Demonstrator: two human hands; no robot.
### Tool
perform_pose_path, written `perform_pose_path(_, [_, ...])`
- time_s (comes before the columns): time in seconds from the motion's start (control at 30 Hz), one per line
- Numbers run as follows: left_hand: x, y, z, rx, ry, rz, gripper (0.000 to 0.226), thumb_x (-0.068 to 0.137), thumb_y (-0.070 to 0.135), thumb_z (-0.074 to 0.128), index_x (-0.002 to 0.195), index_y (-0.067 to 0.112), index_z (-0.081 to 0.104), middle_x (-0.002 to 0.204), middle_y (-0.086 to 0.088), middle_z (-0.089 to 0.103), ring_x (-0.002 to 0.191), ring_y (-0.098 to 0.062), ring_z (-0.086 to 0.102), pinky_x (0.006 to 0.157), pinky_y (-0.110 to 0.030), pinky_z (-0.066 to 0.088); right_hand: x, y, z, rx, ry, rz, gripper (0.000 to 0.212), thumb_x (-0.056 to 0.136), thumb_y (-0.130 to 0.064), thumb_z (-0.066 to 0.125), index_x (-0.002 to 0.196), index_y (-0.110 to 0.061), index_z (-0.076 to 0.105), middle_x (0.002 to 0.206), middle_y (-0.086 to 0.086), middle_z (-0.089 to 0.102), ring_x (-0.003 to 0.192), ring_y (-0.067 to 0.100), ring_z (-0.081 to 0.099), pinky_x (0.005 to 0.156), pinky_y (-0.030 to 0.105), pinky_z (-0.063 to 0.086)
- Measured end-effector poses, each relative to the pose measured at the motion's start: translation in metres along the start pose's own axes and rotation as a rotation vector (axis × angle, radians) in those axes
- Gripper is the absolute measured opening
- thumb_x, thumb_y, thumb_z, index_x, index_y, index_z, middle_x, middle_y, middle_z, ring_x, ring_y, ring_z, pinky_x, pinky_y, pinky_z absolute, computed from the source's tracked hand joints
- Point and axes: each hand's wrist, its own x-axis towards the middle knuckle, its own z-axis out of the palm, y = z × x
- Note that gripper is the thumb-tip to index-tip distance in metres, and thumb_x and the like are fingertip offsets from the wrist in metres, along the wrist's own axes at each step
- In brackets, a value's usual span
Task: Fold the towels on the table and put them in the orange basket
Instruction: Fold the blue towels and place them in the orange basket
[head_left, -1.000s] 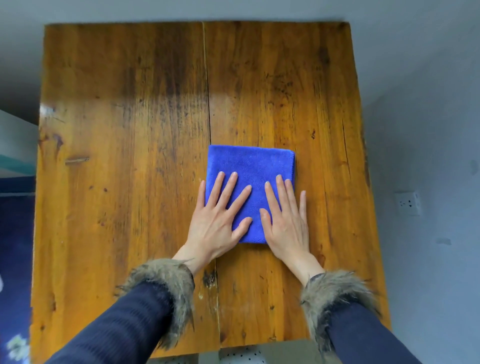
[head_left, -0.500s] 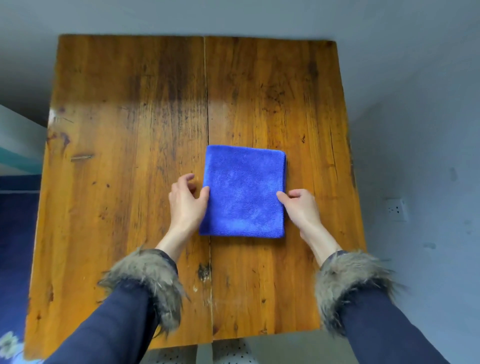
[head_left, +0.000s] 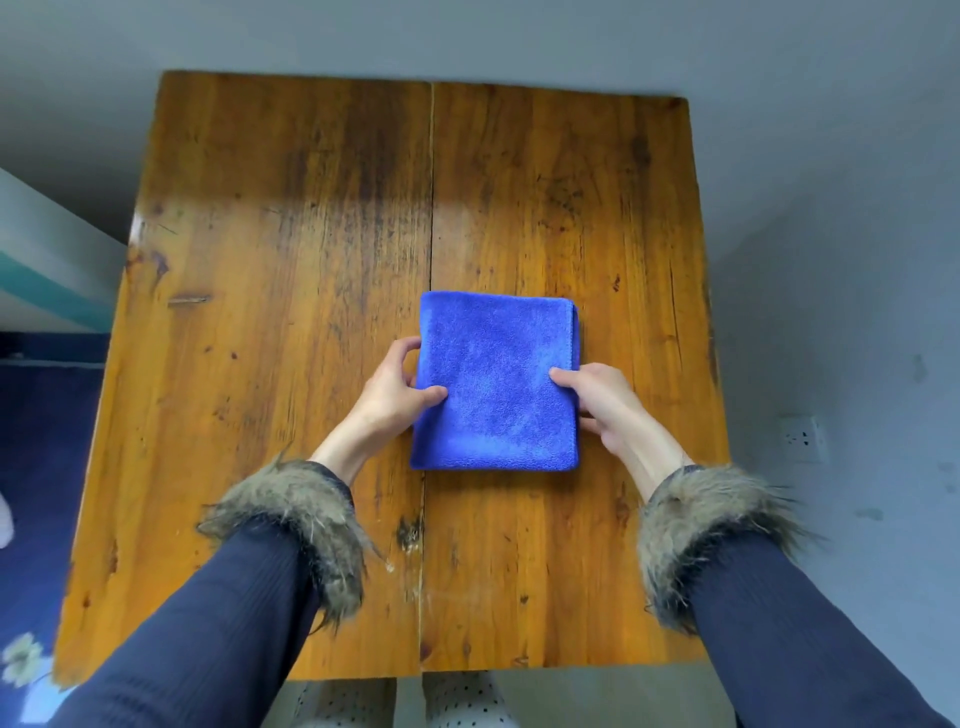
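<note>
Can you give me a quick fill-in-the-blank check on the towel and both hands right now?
1. The folded towel is ____ in colour.
2. The left hand grips the towel's ____ edge.
3. The right hand has its ____ lying on top of the towel.
4. The towel lies on a ____ table.

Missing words: blue; left; thumb; wooden

I am seeing the blue towel (head_left: 496, 382) lying folded into a neat rectangle, flat near the middle of the wooden table (head_left: 270, 322).
</note>
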Motion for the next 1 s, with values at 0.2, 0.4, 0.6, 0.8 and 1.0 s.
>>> perform_pose_path(0.2, [-0.02,-0.013,-0.01,-0.169,-0.116,-0.096,0.057,0.087,0.005,0.059,0.133,0.03,0.037,0.081,-0.004,0.05,0.072,-0.011,0.056,0.045,-0.021,0.047,-0.018,0.001,-0.003,-0.074,-0.143,0.021,0.02,0.093,-0.013,0.05,0.111,-0.015,0.056,0.102,0.003,0.066,0.086,0.017,0.063,0.079,0.04,0.053])
perform_pose_path(0.4, [-0.075,-0.038,-0.038,-0.311,-0.147,-0.177,0.054,0.087,0.004,0.058,0.132,0.029,0.042,0.092,-0.009,0.05,0.086,-0.02,0.06,0.058,-0.029,0.054,-0.058,0.004,0.01,-0.149,-0.288,0.067,0.016,0.09,-0.015,0.057,0.106,-0.02,0.057,0.098,0.001,0.068,0.086,0.018,0.065,0.082,0.041,0.052])
perform_pose_path(0.6, [-0.15,-0.071,-0.095,-0.471,0.005,-0.184,0.056,0.087,0.005,0.059,0.133,0.032,0.041,0.091,-0.006,0.052,0.087,-0.014,0.059,0.073,-0.035,0.055,-0.116,-0.012,0.073,-0.272,-0.408,-0.009,0.013,0.089,-0.015,0.059,0.1,-0.022,0.057,0.095,0.001,0.066,0.085,0.019,0.061,0.088,0.044,0.049])
perform_pose_path(0.8, [-0.24,-0.108,-0.172,-0.551,0.256,-0.103,0.055,0.088,0.002,0.056,0.13,0.032,0.039,0.084,-0.002,0.054,0.075,-0.009,0.059,0.061,-0.026,0.051,-0.194,-0.025,0.171,-0.41,-0.521,-0.179,0.011,0.089,-0.013,0.054,0.093,-0.023,0.058,0.082,-0.004,0.066,0.068,0.012,0.059,0.074,0.034,0.047])
perform_pose_path(1.0, [-0.355,-0.184,-0.247,-0.657,0.484,-0.053,0.051,0.089,0.002,0.054,0.123,0.037,0.038,0.091,-0.005,0.057,0.077,-0.013,0.059,0.063,-0.028,0.051,-0.288,-0.003,0.287,-0.544,-0.686,-0.291,0.013,0.088,-0.016,0.055,0.097,-0.023,0.061,0.086,-0.003,0.067,0.076,0.016,0.059,0.073,0.034,0.046])
